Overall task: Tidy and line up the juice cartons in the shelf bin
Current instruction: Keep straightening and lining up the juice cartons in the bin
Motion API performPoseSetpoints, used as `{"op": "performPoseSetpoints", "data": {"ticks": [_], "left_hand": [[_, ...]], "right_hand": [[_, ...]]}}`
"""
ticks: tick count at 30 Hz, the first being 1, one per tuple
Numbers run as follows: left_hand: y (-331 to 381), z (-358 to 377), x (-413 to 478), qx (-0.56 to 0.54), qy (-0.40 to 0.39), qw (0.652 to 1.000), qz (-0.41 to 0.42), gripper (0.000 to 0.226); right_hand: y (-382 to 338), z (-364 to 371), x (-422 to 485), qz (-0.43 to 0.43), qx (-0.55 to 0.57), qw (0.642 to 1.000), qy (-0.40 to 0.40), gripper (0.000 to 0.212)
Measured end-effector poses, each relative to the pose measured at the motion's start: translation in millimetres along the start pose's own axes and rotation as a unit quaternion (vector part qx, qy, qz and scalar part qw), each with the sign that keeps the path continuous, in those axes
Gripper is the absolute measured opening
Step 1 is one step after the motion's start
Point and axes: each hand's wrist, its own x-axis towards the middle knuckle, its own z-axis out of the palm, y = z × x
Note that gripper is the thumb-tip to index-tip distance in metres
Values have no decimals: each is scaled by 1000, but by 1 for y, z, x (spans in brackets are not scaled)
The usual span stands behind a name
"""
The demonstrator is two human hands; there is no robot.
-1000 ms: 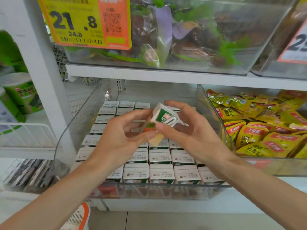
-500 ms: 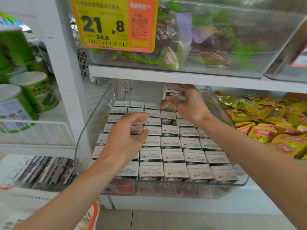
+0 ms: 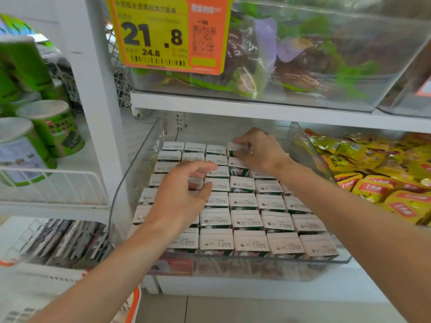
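A clear plastic shelf bin (image 3: 233, 268) holds several rows of small white-topped juice cartons (image 3: 247, 220) standing upright. My right hand (image 3: 261, 150) reaches to the back right of the bin and its fingers curl round one carton (image 3: 234, 148) set into the rear row. One carton (image 3: 239, 171) just in front of it sits lower, showing its green side. My left hand (image 3: 184, 194) hovers over the left rows with fingers loosely curled, holding nothing and hiding a few cartons.
A neighbouring bin of yellow snack packs (image 3: 373, 173) sits to the right. A yellow and orange price tag (image 3: 168, 33) hangs on the upper bin (image 3: 303, 66). Green canisters (image 3: 46, 129) stand on a wire shelf at left. The shelf board (image 3: 256, 108) overhangs the bin's rear.
My right hand carried the carton from in front of me to the back right of the bin and lowered it into the rear row. My left hand let go and stayed over the left rows.
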Motion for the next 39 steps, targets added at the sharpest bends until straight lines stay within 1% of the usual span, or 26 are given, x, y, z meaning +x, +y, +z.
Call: {"op": "performPoseSetpoints", "data": {"ticks": [1,4,5,8,10,14,16,17,19,21,22,26,31,35,39], "left_hand": [[0,0,0,0,0,1000,-1,35],[-1,1,1,8,-2,1000,2,35],[-1,1,1,10,-3,1000,3,35],[-1,2,1,11,-2,1000,4,34],[-2,2,2,10,-2,1000,3,34],[-2,1,1,7,-3,1000,0,35],[-2,2,1,8,-3,1000,2,35],[-3,1,2,7,-3,1000,2,35],[-2,2,2,8,-5,1000,1,35],[-2,2,2,9,-7,1000,1,35],[-2,2,2,9,-7,1000,2,35],[-3,1,2,9,-8,1000,1,35],[-3,2,2,15,-10,1000,4,35],[-3,2,2,11,-10,1000,0,34],[-3,1,2,10,-10,1000,-7,34]], "right_hand": [[2,-1,0,6,3,1000,-22,43],[7,-11,-2,8,-5,996,-85,69],[8,-14,-4,9,-12,995,-103,74],[10,-17,-4,3,-24,992,-125,76],[8,-17,-5,-9,-41,992,-115,74],[5,-20,-6,-52,-52,993,-92,61],[11,-27,-4,-44,-21,996,-81,49],[16,-31,-2,-44,-30,996,-67,40],[26,-37,1,-40,-94,993,-53,29],[33,-40,3,-32,-151,986,-57,28],[34,-41,5,-30,-160,985,-60,28],[34,-43,7,-38,-159,984,-71,34],[36,-40,5,-70,-199,975,-67,35],[38,-40,5,-70,-198,976,-62,32],[36,-44,1,-69,-166,983,-47,30]]}}
